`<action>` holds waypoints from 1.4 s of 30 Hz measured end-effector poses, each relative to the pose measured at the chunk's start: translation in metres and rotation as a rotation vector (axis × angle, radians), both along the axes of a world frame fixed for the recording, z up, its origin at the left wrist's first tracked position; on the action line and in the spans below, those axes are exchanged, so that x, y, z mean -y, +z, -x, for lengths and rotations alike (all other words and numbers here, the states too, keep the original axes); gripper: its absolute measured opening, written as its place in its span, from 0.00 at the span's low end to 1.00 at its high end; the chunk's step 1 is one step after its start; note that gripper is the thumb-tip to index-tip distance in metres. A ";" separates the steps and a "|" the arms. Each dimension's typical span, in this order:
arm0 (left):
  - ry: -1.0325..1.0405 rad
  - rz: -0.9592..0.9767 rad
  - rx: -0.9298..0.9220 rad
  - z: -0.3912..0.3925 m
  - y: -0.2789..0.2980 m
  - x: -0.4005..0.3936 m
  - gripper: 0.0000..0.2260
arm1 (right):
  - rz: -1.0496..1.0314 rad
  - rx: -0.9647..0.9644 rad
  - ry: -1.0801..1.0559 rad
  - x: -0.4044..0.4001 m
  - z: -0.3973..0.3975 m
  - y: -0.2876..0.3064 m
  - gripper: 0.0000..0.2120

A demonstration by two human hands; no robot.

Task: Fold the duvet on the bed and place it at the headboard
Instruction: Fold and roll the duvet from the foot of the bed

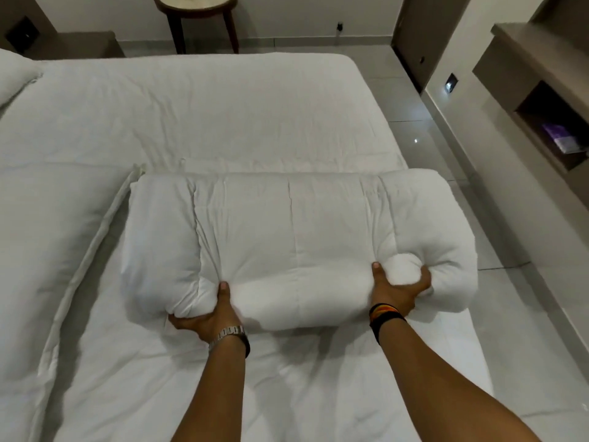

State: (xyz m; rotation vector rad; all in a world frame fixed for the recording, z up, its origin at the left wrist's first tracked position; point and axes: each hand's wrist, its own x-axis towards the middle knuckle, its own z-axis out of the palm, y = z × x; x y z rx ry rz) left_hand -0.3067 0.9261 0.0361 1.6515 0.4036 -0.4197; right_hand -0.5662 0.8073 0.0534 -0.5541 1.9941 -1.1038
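A thick white duvet [287, 237] lies folded into a bulky bundle on the near right part of the white bed [191, 106]. My left hand [213, 314] grips the bundle's near left edge, thumb pressed on top, fingers underneath. My right hand [398, 288] grips its near right edge the same way, fingers dug into the padding. An unfolded strip of the duvet runs along the bed on the left [79, 266]. A white pillow [12, 74] shows at the far left edge, where the headboard side lies out of view.
A round wooden side table [197, 14] stands beyond the bed's far side. Glossy tiled floor [446, 148] runs along the right of the bed. A wall unit with an open shelf [554, 122] stands at the right. A dark bedside cabinet [70, 43] sits at the far left.
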 end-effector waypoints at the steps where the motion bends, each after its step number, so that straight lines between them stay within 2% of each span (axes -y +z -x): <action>1: -0.004 0.008 0.020 0.003 0.009 -0.003 0.52 | 0.024 0.000 0.009 -0.002 0.004 0.005 0.48; 5: -0.037 0.047 0.077 0.029 0.051 -0.048 0.51 | 0.072 0.027 0.073 -0.032 0.028 0.043 0.45; 9: -0.094 0.019 0.101 0.071 0.098 -0.133 0.52 | 0.143 0.050 0.085 -0.097 0.070 0.081 0.44; 13: -0.227 0.006 0.266 0.099 0.148 -0.200 0.52 | 0.303 0.012 0.155 -0.130 0.106 0.120 0.40; 15: -0.366 -0.098 0.360 0.105 0.171 -0.212 0.48 | 0.293 -0.045 0.266 -0.130 0.115 0.141 0.39; 17: -0.592 -0.362 0.487 0.104 0.183 -0.209 0.43 | 0.208 -0.137 0.496 -0.121 0.119 0.156 0.40; 19: -0.799 -0.779 0.697 0.095 0.168 -0.203 0.37 | 0.039 -0.381 0.807 -0.114 0.122 0.158 0.44; 20: -0.838 -0.929 0.801 0.089 0.155 -0.198 0.37 | -0.040 -0.584 0.931 -0.112 0.123 0.150 0.44; 21: -0.885 -0.997 0.857 0.085 0.143 -0.193 0.38 | -0.081 -0.832 1.008 -0.113 0.124 0.139 0.43; 23: -0.941 -1.013 0.982 0.078 0.116 -0.183 0.36 | -0.016 -1.280 1.102 -0.115 0.124 0.109 0.43; 25: -0.984 -1.016 1.066 0.074 0.093 -0.169 0.37 | 0.131 -1.427 1.218 -0.104 0.123 0.089 0.48; 27: -1.006 -1.046 1.072 0.065 0.072 -0.150 0.41 | 0.285 -1.466 1.325 -0.081 0.117 0.075 0.49; 29: -1.005 -1.080 1.042 0.053 0.048 -0.126 0.43 | 0.336 -1.467 1.450 -0.051 0.101 0.061 0.49; 32: -0.982 -1.107 1.060 0.035 0.016 -0.087 0.43 | 0.247 -1.405 1.547 -0.008 0.077 0.026 0.49; 37: -0.987 -1.133 1.073 0.003 -0.028 -0.025 0.44 | 0.130 -1.333 1.539 0.046 0.049 -0.050 0.48; 42: -1.004 -1.146 1.034 0.003 -0.023 -0.026 0.44 | 0.119 -1.276 1.579 0.048 0.049 -0.046 0.49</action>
